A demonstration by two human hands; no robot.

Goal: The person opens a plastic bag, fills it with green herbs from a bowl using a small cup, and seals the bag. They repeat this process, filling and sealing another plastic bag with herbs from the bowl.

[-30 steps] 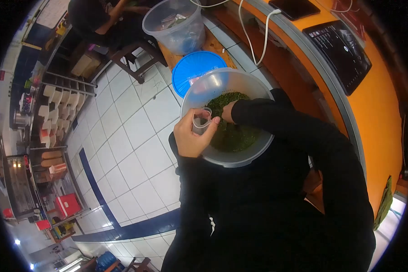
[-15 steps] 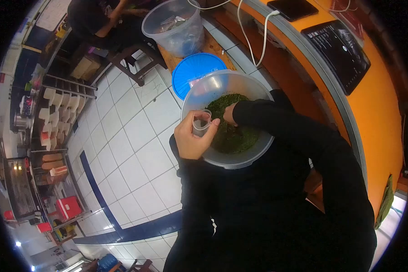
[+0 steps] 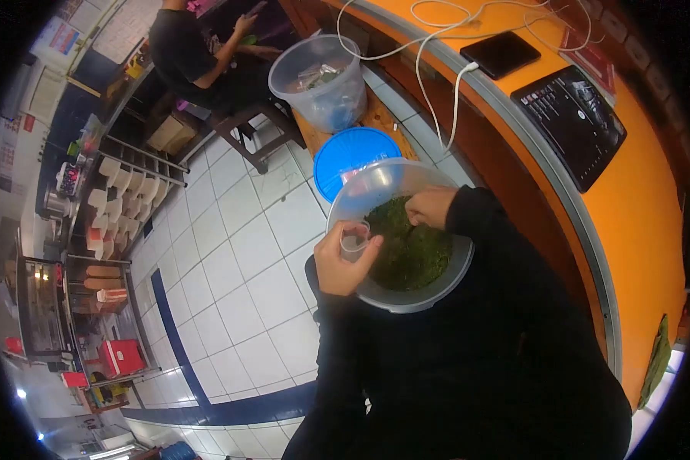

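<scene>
A large translucent plastic tub (image 3: 383,175) rests against my lap, holding a mass of chopped green herbs (image 3: 418,261). At the tub's left rim, my left hand (image 3: 343,263) is closed around a small clear plastic cup (image 3: 354,242), its mouth facing up. My right hand (image 3: 432,207) is inside the tub, just over the herbs, with its fingers pinched together. Whatever those fingers grip is hidden or too small to name. Just beyond the tub lies a round blue lid (image 3: 353,149) with a small pinkish packet on it.
Behind the lid, a second clear tub (image 3: 314,88) of plastic packets stands on a wooden bench (image 3: 311,132). The orange counter (image 3: 636,253) on my right carries a tablet (image 3: 571,126), a phone (image 3: 501,55) and white cables. A seated person (image 3: 188,50) is at the far left, near shelving.
My right hand has risen from deeper in the herbs and shows more fully. The left hand still holds the cup by the rim. The camera view has shifted, so everything sits lower.
</scene>
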